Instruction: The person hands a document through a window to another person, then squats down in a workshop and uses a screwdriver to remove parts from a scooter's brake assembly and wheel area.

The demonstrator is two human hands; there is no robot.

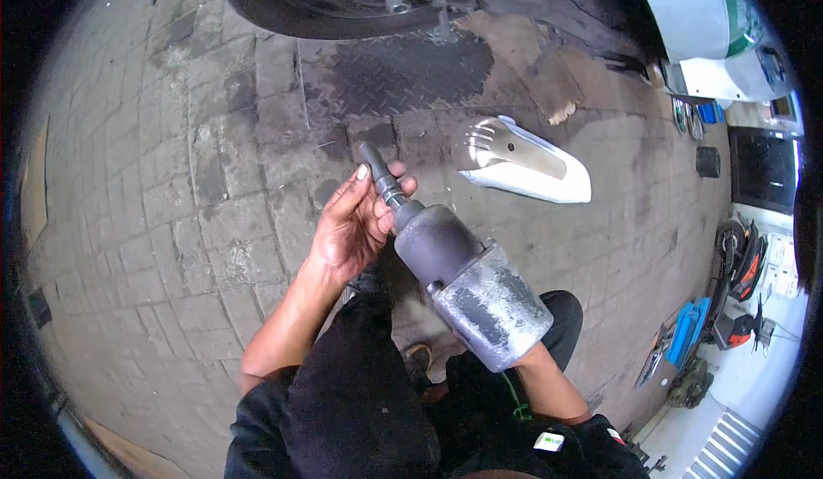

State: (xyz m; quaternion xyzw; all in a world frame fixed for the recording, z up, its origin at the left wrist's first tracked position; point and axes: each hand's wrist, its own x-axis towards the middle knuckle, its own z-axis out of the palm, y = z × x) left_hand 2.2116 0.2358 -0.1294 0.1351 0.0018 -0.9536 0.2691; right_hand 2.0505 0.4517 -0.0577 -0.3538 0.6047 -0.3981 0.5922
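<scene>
Two bare hands are seen at one grey, worn impact wrench (489,303), which is held slanted above the dark-trousered knees, its nose pointed up and to the left. The slim dark socket (374,160) at that nose is gripped by the left hand (347,234) — thumb on the near side, fingers curled behind. The right hand (533,361) is mostly hidden behind the tool's rear end, so how its fingers are set cannot be told. On the paved floor (146,222) beyond, a white-and-silver cover (549,166) is seen lying near a dark ridged plate (403,72) — both below a vehicle's tyre (283,7).
</scene>
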